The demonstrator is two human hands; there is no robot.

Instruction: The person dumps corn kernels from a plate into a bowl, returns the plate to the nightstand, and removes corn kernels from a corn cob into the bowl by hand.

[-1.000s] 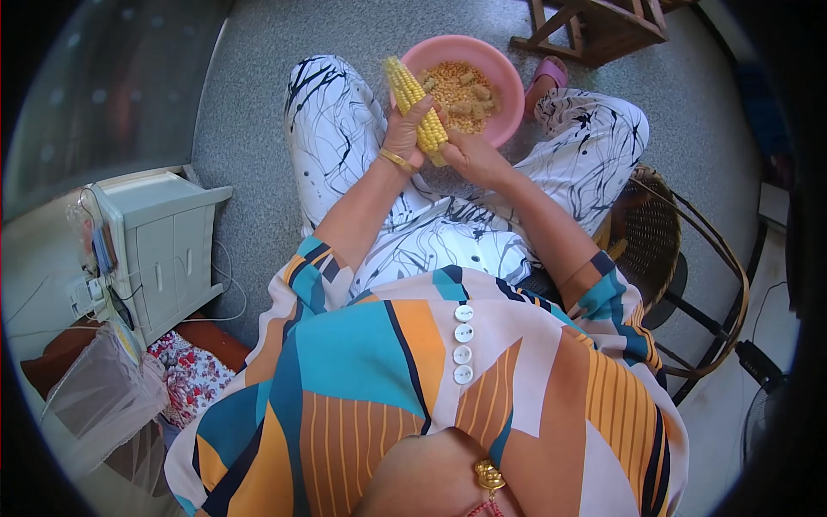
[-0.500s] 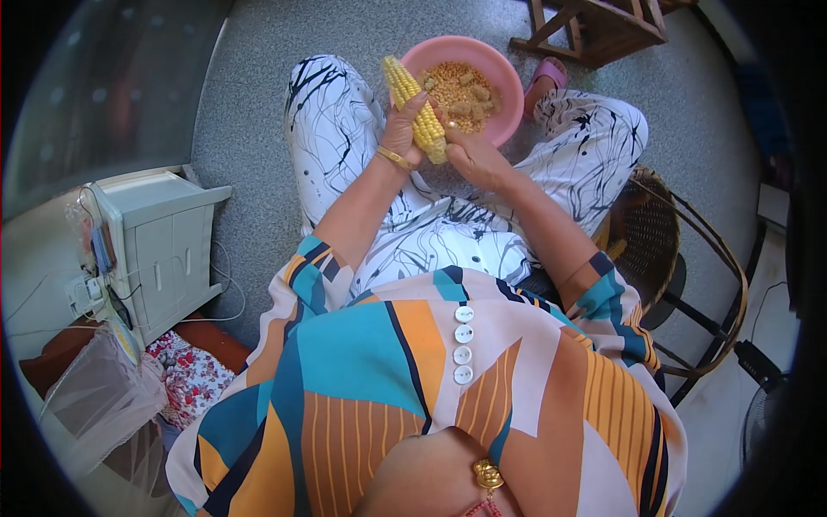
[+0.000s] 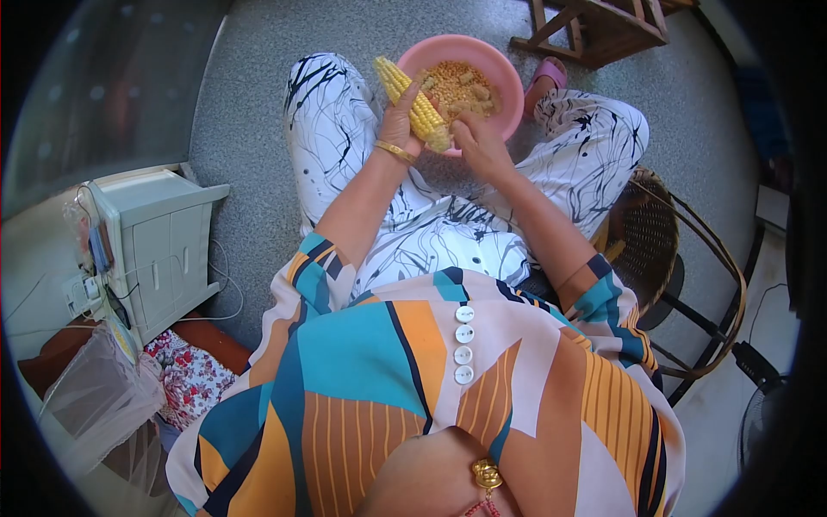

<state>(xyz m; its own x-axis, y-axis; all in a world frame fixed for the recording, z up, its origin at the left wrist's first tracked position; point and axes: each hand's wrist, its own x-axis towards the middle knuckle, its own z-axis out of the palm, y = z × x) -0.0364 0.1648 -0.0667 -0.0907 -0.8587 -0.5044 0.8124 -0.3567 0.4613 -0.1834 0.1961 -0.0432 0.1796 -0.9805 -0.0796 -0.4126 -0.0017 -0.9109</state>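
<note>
My left hand (image 3: 401, 123), with a gold bangle at its wrist, is wrapped round a yellow corn cob (image 3: 414, 103) that lies tilted across the palm. Close by on the right is my right hand (image 3: 480, 145), fingers curled and slightly apart from the cob's lower end; what they hold, if anything, is too small to make out. Beyond both hands a pink basin (image 3: 508, 82) rests on the floor, with loose corn kernels (image 3: 451, 82) and several bare cob pieces (image 3: 480, 91) inside.
A white cabinet (image 3: 164, 250) with cables stands on the left, near a floral cloth (image 3: 185, 379). At the right are a woven basket (image 3: 644, 228) and part of a fan (image 3: 762, 405). A wooden stool (image 3: 594, 30) is at the top, beyond my pink sandal (image 3: 552, 71).
The cob and my left hand have shifted slightly up and left. My right hand has come away from the cob's lower end and moved up towards the basin.
</note>
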